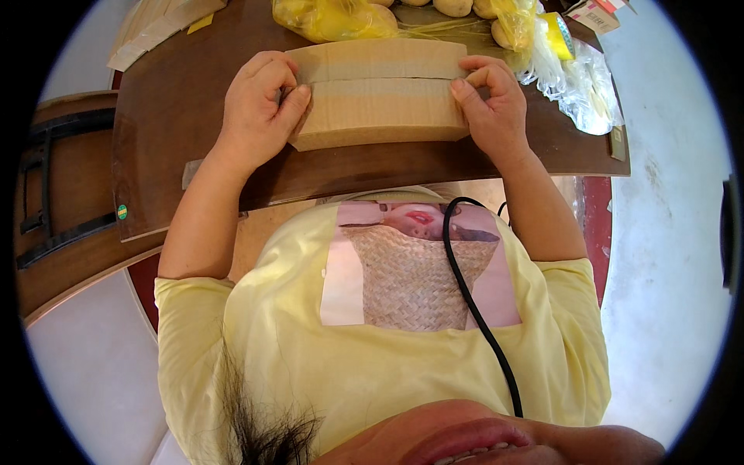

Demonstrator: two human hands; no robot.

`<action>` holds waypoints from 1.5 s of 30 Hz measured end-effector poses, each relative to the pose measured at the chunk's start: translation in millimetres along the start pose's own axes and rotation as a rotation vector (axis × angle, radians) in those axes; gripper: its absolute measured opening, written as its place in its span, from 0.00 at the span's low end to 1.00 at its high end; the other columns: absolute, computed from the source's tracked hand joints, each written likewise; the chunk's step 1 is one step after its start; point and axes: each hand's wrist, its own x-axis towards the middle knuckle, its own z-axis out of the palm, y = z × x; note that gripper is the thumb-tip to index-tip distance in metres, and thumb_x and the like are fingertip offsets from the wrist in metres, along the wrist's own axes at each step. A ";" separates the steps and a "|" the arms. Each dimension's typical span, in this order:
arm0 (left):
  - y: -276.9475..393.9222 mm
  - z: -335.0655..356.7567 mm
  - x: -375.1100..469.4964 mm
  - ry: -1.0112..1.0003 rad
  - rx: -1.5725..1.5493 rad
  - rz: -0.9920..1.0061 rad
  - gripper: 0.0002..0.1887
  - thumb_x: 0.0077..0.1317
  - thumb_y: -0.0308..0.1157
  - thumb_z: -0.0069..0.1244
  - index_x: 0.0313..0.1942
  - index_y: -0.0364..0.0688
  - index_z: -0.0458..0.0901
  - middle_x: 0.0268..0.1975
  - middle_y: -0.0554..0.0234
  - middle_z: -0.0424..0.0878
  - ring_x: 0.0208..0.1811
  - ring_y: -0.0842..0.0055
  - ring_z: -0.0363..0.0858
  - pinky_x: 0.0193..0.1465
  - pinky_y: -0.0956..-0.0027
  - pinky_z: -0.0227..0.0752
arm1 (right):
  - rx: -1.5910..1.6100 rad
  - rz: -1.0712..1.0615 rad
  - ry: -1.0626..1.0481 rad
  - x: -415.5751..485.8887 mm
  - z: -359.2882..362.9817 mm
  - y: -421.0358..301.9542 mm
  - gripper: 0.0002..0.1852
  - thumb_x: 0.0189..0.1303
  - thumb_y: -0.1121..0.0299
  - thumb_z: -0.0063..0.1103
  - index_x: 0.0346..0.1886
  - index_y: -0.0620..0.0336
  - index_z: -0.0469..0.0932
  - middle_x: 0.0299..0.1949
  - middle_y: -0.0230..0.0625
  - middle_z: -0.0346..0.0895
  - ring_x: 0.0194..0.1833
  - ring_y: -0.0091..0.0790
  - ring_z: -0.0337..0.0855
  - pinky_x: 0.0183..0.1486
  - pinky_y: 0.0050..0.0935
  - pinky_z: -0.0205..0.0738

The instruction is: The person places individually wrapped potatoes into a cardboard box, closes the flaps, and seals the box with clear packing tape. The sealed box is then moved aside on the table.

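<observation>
A plain cardboard box (381,107) lies near the front edge of the brown table, its two top flaps meeting along a narrow seam. My left hand (264,102) grips the box's left end, with the thumb by the seam and the fingers curled at the far corner. At the right end, my right hand (491,96) holds it in the same way, thumb on the near flap and fingers on the far one. Just behind the box is a yellow plastic bag (331,20) with round, potato-like produce in it. The box's underside and contents are hidden.
A brown table (168,128) spans the view. Flat cardboard pieces (157,26) lie at the back left. Potato-like produce (453,6), a yellow tape roll (558,36) and clear plastic bags (587,87) are at the back right. A black cable (465,285) hangs over the yellow shirt.
</observation>
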 end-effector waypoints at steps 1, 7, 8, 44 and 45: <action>1.0 0.3 0.0 0.003 -0.004 -0.002 0.10 0.56 0.26 0.57 0.27 0.38 0.70 0.41 0.52 0.78 0.44 0.58 0.77 0.45 0.62 0.71 | 0.005 0.005 0.005 0.5 0.4 -0.4 0.09 0.53 0.69 0.68 0.27 0.58 0.76 0.44 0.37 0.80 0.47 0.38 0.78 0.48 0.32 0.72; -1.2 1.5 1.3 -0.008 -0.018 0.026 0.10 0.55 0.23 0.57 0.29 0.38 0.70 0.43 0.52 0.77 0.45 0.58 0.76 0.47 0.63 0.71 | 0.035 0.032 0.002 3.5 1.9 0.2 0.08 0.52 0.71 0.67 0.24 0.59 0.75 0.43 0.37 0.80 0.45 0.38 0.78 0.47 0.32 0.71; -3.6 0.8 -0.1 -0.021 -0.011 0.022 0.10 0.55 0.23 0.57 0.31 0.39 0.70 0.45 0.52 0.77 0.47 0.59 0.75 0.49 0.64 0.70 | 0.044 0.035 0.008 3.5 2.9 -0.1 0.08 0.52 0.71 0.67 0.24 0.59 0.75 0.43 0.37 0.80 0.45 0.38 0.77 0.47 0.33 0.71; 63.0 43.6 46.0 -0.420 0.303 0.245 0.39 0.55 0.56 0.61 0.65 0.51 0.71 0.66 0.37 0.64 0.65 0.43 0.63 0.69 0.49 0.57 | 0.274 -0.048 -0.373 18.8 -6.5 38.7 0.24 0.64 0.70 0.52 0.65 0.60 0.67 0.67 0.42 0.66 0.68 0.41 0.65 0.70 0.32 0.56; 64.5 43.5 46.7 -0.433 0.302 0.247 0.38 0.55 0.56 0.61 0.65 0.53 0.73 0.66 0.37 0.64 0.65 0.43 0.63 0.69 0.49 0.57 | 0.366 0.015 -0.364 17.0 -6.3 37.2 0.23 0.65 0.70 0.51 0.65 0.60 0.67 0.67 0.41 0.65 0.68 0.40 0.64 0.71 0.32 0.56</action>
